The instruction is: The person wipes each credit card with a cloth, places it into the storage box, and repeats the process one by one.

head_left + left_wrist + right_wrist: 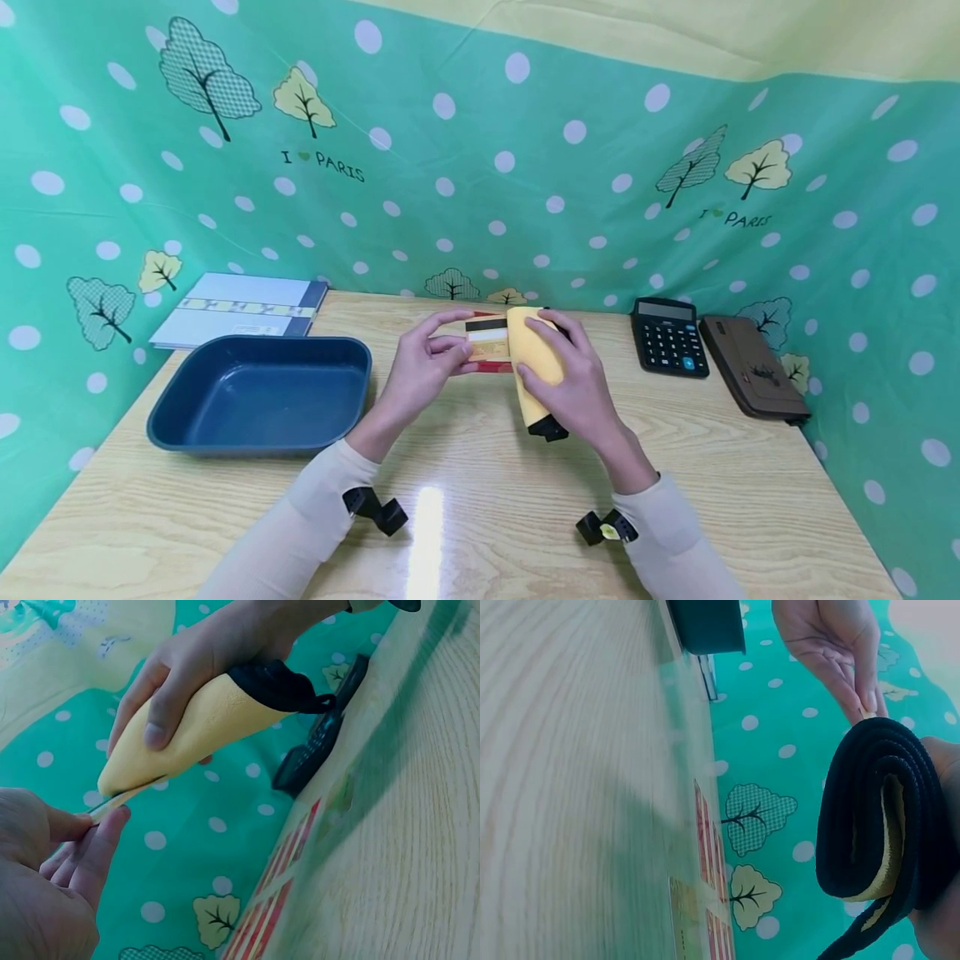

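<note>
My left hand (427,358) pinches a bank card (487,337) with a dark stripe between thumb and fingers. In the left wrist view the card (124,801) is almost edge-on, its far end at the end of a rolled cloth (195,735). The right hand (573,375) grips this roll (536,358), yellow outside with black ends, fingers curled round it. Its coiled dark layers (840,825) with yellow lining face the right wrist camera. Behind the card, a red-striped flat piece (495,367) lies on the table, mostly covered in the head view.
A dark blue basin (262,444) stands at the left, with a notebook (240,304) behind it. Toward the back right lie a black calculator (670,337) and a brown zipped case (753,367). A green dotted curtain (465,150) borders the wooden table (480,475).
</note>
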A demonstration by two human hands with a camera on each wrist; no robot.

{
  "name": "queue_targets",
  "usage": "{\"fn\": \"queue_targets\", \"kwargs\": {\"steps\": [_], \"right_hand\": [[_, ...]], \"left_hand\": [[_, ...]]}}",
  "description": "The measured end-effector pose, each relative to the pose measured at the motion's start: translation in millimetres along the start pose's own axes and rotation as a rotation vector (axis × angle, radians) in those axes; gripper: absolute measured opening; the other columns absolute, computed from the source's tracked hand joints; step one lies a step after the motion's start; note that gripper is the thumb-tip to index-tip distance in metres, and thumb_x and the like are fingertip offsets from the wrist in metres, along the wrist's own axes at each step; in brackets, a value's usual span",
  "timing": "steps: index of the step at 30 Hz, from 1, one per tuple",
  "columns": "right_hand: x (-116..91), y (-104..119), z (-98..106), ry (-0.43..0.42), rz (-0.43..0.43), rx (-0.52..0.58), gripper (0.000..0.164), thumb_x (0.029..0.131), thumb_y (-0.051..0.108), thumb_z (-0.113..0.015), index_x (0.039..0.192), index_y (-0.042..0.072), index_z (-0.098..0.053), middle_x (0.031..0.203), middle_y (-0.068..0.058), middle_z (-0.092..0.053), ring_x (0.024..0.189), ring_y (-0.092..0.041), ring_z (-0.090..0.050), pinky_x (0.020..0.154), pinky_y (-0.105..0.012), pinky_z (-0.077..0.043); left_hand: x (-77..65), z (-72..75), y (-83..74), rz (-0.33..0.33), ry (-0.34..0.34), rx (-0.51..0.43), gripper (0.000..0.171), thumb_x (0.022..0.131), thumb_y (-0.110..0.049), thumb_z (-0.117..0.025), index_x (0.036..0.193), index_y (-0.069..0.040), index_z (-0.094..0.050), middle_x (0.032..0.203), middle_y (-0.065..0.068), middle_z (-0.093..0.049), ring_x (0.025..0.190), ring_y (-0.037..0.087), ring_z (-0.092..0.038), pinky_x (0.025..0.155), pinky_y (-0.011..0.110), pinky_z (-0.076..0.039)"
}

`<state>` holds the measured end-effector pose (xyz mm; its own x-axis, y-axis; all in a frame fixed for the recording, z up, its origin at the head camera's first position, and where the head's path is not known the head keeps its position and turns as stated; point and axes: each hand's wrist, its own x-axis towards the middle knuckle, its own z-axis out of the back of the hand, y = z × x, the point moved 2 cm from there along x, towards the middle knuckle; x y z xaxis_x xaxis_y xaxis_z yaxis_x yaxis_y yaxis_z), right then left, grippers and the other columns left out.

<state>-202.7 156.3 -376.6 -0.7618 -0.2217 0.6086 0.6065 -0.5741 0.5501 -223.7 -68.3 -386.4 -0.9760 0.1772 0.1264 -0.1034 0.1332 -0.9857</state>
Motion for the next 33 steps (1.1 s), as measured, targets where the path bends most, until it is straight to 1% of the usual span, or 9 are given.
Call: {"fn": "queue_targets", "kwargs": {"steps": [5,9,12,16,19,26,27,32,33], "right_hand": [[-1.5,2.3,-4.8,0.016,0.001,0.005,0.061,0.083,0.011,-0.084,0.140,0.015,-0.064,0.149,-0.009,-0.053,0.136,-0.028,-0.054,0.104,-0.047,-0.053],[-2.9,6.2,-8.7,0.038,0.006,0.009,0.062,0.083,0.012,-0.085,0.141,0.017,-0.063,0.149,-0.009,-0.053,0.135,-0.028,-0.055,0.102,-0.048,-0.055],[-4.3,10.2,-11.6,0.052,0.008,0.005,0.062,0.083,0.013,-0.085,0.141,0.018,-0.063,0.149,-0.009,-0.053,0.133,-0.029,-0.057,0.096,-0.047,-0.056],[-6.0,15.1,-15.8,0.070,0.013,-0.011,0.062,0.084,0.015,-0.084,0.142,0.020,-0.063,0.150,-0.008,-0.053,0.130,-0.029,-0.058,0.087,-0.040,-0.055],[-7.0,17.8,-18.3,0.081,0.014,-0.017,0.061,0.084,0.016,-0.084,0.142,0.020,-0.063,0.150,-0.008,-0.052,0.128,-0.028,-0.058,0.082,-0.036,-0.053],[-8.7,18.4,-19.6,0.094,0.001,-0.033,0.062,0.085,0.017,-0.084,0.143,0.021,-0.062,0.151,-0.008,-0.052,0.129,-0.029,-0.058,0.083,-0.036,-0.054],[-8.8,17.8,-19.2,0.092,0.001,-0.035,0.062,0.085,0.017,-0.084,0.143,0.020,-0.062,0.150,-0.008,-0.052,0.128,-0.029,-0.059,0.083,-0.037,-0.055],[-6.6,14.4,-14.7,0.060,0.013,-0.028,0.063,0.083,0.015,-0.085,0.142,0.018,-0.062,0.147,-0.010,-0.054,0.127,-0.029,-0.060,0.090,-0.044,-0.057],[-5.7,13.4,-13.5,0.051,0.013,-0.023,0.063,0.083,0.014,-0.085,0.142,0.018,-0.062,0.147,-0.010,-0.054,0.128,-0.029,-0.060,0.092,-0.045,-0.057]], "left_hand": [[-1.0,-2.9,1.5,0.015,0.002,-0.004,0.045,0.097,0.004,-0.065,0.141,-0.005,-0.058,0.099,0.023,-0.074,0.083,0.016,-0.076,0.082,0.036,-0.067],[-1.7,-4.9,2.5,0.031,0.000,0.004,0.045,0.097,0.004,-0.066,0.140,-0.008,-0.060,0.099,0.022,-0.075,0.083,0.015,-0.075,0.081,0.037,-0.067],[-2.0,-5.8,4.1,0.039,0.005,0.014,0.044,0.098,0.003,-0.066,0.140,-0.009,-0.061,0.102,0.023,-0.075,0.084,0.016,-0.076,0.082,0.039,-0.067],[-2.3,-7.2,6.7,0.043,0.032,0.023,0.043,0.099,0.001,-0.065,0.140,-0.011,-0.060,0.109,0.025,-0.076,0.087,0.017,-0.078,0.082,0.040,-0.067],[-2.9,-7.4,8.0,0.040,0.037,0.021,0.043,0.099,0.001,-0.064,0.140,-0.011,-0.060,0.110,0.026,-0.075,0.087,0.017,-0.078,0.081,0.037,-0.067],[-5.3,-8.5,7.3,0.040,0.035,0.012,0.043,0.099,0.003,-0.063,0.140,-0.009,-0.060,0.109,0.026,-0.075,0.087,0.014,-0.077,0.080,0.036,-0.067],[-5.5,-8.7,7.4,0.042,0.036,0.015,0.043,0.099,0.003,-0.063,0.140,-0.009,-0.060,0.109,0.026,-0.075,0.088,0.015,-0.077,0.079,0.036,-0.067],[-5.9,-8.5,3.9,0.032,0.035,0.049,0.042,0.098,0.001,-0.065,0.138,-0.011,-0.061,0.109,0.026,-0.076,0.095,0.033,-0.077,0.073,0.036,-0.068],[-5.8,-8.0,2.9,0.029,0.032,0.056,0.042,0.098,0.000,-0.066,0.139,-0.011,-0.062,0.109,0.026,-0.075,0.095,0.035,-0.076,0.072,0.036,-0.068]]}}
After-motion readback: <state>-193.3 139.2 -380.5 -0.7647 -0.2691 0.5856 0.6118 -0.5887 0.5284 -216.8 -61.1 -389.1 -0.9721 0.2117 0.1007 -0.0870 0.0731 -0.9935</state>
